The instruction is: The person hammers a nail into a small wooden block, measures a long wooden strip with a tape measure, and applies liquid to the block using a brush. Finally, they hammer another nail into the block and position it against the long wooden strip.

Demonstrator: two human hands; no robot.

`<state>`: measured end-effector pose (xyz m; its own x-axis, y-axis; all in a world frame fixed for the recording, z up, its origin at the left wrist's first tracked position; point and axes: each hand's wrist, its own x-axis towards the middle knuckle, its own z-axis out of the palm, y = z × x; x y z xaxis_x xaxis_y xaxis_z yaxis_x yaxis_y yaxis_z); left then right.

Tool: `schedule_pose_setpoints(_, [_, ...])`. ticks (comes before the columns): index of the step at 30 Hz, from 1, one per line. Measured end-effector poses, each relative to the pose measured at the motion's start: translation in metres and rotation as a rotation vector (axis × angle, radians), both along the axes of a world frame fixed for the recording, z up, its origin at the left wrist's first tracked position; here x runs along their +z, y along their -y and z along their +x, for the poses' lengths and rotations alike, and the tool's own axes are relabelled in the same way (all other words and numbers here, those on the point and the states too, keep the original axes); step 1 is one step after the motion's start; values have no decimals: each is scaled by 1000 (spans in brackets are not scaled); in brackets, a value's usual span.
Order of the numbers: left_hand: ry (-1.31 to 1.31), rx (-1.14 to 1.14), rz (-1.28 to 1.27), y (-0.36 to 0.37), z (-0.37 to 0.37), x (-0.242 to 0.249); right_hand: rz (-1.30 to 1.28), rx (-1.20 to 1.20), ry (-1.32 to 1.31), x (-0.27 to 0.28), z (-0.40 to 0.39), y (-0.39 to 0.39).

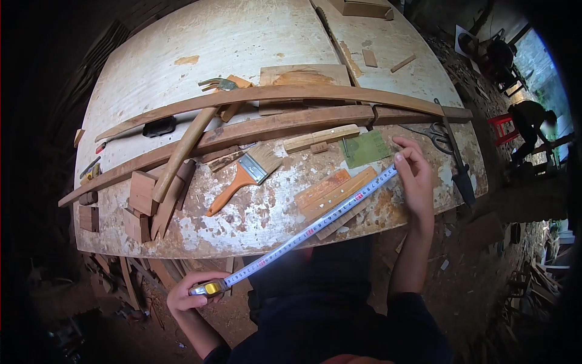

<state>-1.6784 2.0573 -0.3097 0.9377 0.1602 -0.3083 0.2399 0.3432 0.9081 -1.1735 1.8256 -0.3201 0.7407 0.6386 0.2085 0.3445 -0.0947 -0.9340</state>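
My left hand point(189, 292) is closed around the case of a tape measure point(212, 287), in front of the table's near edge. From it the blade point(309, 232) runs out straight, up and to the right, with its numbers facing up. My right hand point(415, 176) pinches the blade's far end between thumb and fingers, above the table's right part. Beneath and beside the blade lie small flat wood pieces point(339, 193). A green sheet of sandpaper point(367, 149) rests just left of my right fingertips.
On the worn table point(236, 45) lie a paintbrush point(242, 177), a hammer point(185, 145), wood blocks point(143, 193), long curved wood strips point(273, 94), scissors point(439, 136) and a long dark tool point(462, 176). Far right, a person point(528, 124) bends near a red stool point(501, 129). Scrap wood covers the floor.
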Motion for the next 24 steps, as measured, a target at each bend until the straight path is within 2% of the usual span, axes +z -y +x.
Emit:
schedule_pose_setpoints(5, [80,107,-69,-1,-15,-3,-11,-10,16,2,-17,-15])
schedule_pose_setpoints(8, [-28,68,6,-4,-15,5,-115,-11,117,6,-19,-18])
schedule_pose_setpoints(17, [-132,81,-64,-15,-30,-2,-71,-42,384,7,-44,-18])
schedule_pose_setpoints(24, [-178,65,-30,-24,-23,-2,31,-39,385,3,-53,-12])
